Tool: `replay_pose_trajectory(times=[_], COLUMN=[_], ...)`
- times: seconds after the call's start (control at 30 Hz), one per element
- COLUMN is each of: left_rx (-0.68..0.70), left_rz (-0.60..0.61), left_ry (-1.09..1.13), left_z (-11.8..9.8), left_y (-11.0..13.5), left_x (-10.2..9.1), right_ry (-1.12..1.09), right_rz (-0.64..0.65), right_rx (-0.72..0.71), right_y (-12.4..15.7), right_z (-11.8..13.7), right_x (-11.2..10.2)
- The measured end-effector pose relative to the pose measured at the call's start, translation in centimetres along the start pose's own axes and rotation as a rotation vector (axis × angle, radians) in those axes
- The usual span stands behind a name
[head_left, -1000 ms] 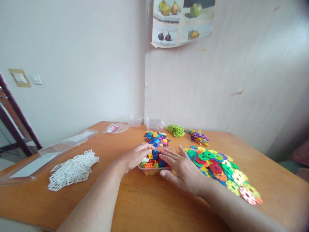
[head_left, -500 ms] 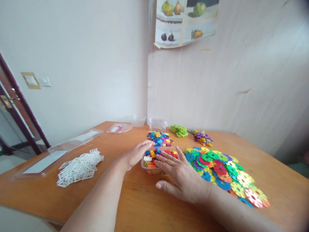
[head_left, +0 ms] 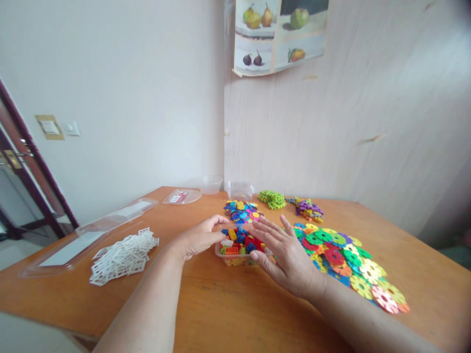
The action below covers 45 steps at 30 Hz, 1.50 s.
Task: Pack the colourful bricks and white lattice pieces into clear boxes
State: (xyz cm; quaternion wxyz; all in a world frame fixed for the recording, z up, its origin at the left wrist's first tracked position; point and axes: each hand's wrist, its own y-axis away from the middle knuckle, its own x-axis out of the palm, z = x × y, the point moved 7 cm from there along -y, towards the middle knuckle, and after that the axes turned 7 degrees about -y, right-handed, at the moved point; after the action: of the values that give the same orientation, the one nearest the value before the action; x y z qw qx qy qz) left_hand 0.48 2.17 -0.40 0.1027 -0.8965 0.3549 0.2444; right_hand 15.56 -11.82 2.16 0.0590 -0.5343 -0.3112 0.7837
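Observation:
A clear plastic box (head_left: pixel 239 261) stands on the table, filled with toy building bricks (head_left: pixel 232 250) in red, blue, yellow, orange, white and green. My left hand (head_left: pixel 201 236) is at the box's left side, thumb and fingers apart, the fingertips close to the rim. On the right, my right hand (head_left: pixel 285 257) has its fingers spread over the box's right edge and covers part of the bricks. Neither hand holds anything. Whether the fingertips touch the box, I cannot tell.
Colourful notched discs (head_left: pixel 338 260) lie heaped to the right, white lattice pieces (head_left: pixel 125 257) to the left. Behind the box are small coloured pieces (head_left: pixel 243 211), a green pile (head_left: pixel 271 198) and a purple pile (head_left: pixel 309 210). Clear lids (head_left: pixel 69 255) and empty tubs (head_left: pixel 211 184) line the table's back-left side.
My right hand has drawn back to the right off the bricks, uncovering more of them. My left hand has shifted slightly left, its thumb now apart from its fingers.

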Motion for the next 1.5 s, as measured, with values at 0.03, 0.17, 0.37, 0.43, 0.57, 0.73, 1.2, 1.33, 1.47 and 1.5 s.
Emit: replay_pose_trajectory(times=[0.03, 0.17, 0.37, 0.43, 0.57, 0.73, 1.2, 1.33, 1.47, 1.5], left_rx=[0.004, 0.052, 0.057, 0.069, 0.126, 0.158, 0.079, 0.126, 0.147, 0.141], left_rz=[-0.003, -0.039, 0.013, 0.000, -0.091, -0.129, -0.438, -0.586, -0.758, -0.807], left_ry=[-0.003, -0.011, -0.041, -0.048, -0.114, -0.144, -0.037, 0.019, 0.105, 0.122], left_z=[0.1, 0.3, 0.9, 0.8, 0.3, 0.2, 1.5, 2.0, 2.8, 2.9], left_y=[-0.1, -0.5, -0.9, -0.9, -1.0, -1.1, -0.6, -0.3, -0.1, 0.0], left_x=[0.0, -0.3, 0.2, 0.2, -0.4, -0.7, -3.6, -4.4, -5.4, -5.7], right_ry=[-0.002, -0.006, -0.074, -0.081, -0.065, -0.062, -0.146, -0.142, -0.144, -0.145], right_rz=[0.008, 0.025, 0.125, 0.124, 0.112, 0.017, 0.288, 0.308, 0.298, 0.294], right_rx=[0.003, -0.003, 0.001, 0.005, 0.021, -0.049, -0.355, -0.335, -0.277, -0.268], right_y=[0.0, -0.1, -0.2, -0.1, -0.1, 0.0, 2.8, 3.2, 3.2, 3.1], right_z=[0.0, 0.2, 0.1, 0.0, -0.3, 0.5, 6.7, 6.0, 5.4, 5.4], right_x=[0.1, 0.4, 1.1, 1.1, 1.1, 0.4, 5.5, 7.2, 7.2, 7.1])
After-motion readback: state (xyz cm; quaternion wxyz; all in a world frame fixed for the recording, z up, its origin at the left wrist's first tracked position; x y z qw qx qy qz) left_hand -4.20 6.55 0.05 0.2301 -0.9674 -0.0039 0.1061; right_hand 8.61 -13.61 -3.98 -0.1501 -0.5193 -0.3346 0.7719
